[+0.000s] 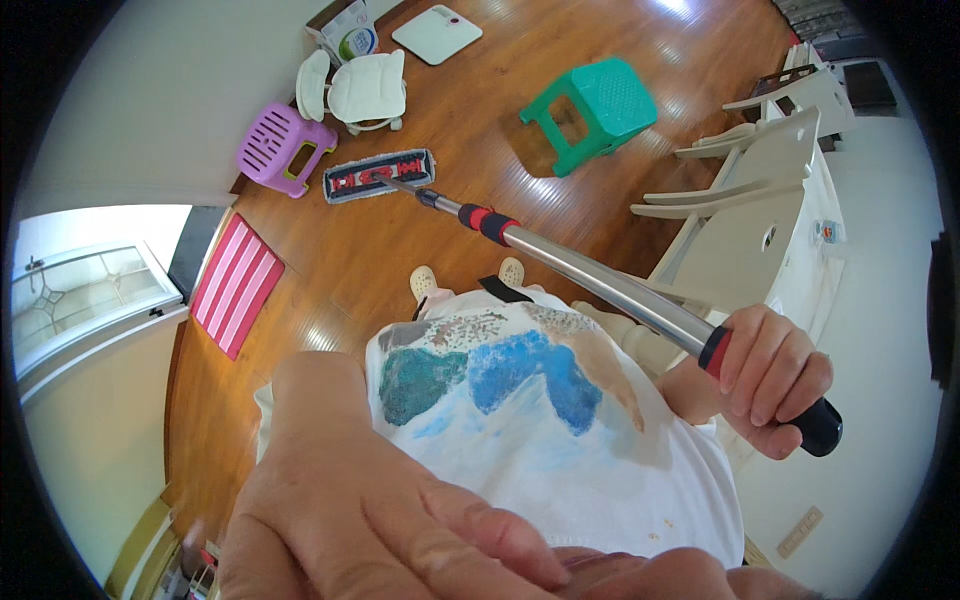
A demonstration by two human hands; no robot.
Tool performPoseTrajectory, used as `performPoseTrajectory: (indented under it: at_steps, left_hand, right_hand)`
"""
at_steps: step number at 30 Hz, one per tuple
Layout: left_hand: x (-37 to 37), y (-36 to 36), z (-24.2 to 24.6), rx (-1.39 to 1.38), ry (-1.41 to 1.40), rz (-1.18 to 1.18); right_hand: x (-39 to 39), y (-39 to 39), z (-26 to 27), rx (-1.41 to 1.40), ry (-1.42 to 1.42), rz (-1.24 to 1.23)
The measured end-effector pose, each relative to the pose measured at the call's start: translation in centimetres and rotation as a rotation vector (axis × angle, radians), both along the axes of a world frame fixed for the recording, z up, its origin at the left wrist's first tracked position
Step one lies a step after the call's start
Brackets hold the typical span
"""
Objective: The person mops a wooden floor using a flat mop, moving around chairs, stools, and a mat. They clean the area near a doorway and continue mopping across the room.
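My right hand (772,382) is closed around the grip of a flat mop's steel pole (600,277), near its black end cap. The pole slants up and left across my white printed shirt (525,465). Its flat mop head (379,176), dark with red fittings and a pale fringe, lies on the wood floor beyond my feet. My left hand (367,495) is raised close to the camera at lower left, its back showing and its fingers extended. Nothing shows in it; some fingertips are cut off by the frame's lower edge.
A purple stool (281,150) and a white child's chair (367,86) stand near the mop head. A green stool (607,105) stands ahead. White chairs (720,195) line a covered table (870,262) on the right. A striped pink mat (236,289) lies left; a white scale (437,34) lies farther ahead.
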State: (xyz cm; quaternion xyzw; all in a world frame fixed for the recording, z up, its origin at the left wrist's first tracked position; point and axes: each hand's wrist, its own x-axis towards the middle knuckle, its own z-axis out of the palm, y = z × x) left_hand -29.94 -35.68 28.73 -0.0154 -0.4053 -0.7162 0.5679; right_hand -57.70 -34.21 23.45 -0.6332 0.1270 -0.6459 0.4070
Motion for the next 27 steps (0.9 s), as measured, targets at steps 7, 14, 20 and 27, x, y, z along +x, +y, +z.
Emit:
performPoseTrajectory:
  at_steps: [7, 14, 20, 27]
  left_hand:
    - [3.2, -4.4, -8.2, -0.337, 0.288, 0.064]
    - [-0.2, -8.6, -25.4, -0.126, -0.805, 0.199]
    - [-2.7, -10.1, -40.4, -0.402, -1.283, 0.363]
    - [-2.3, -10.6, -42.9, -0.483, -1.371, 0.472]
  right_hand:
    - [0.0, -0.4, 0.0, 0.005, -0.017, 0.0]
    - [0.5, -0.8, -0.7, 0.046, -0.037, 0.003]
    - [2.1, -1.9, 0.6, -0.077, 0.104, 0.456]
    - [2.2, -0.6, 0.9, 0.007, 0.088, 0.276]
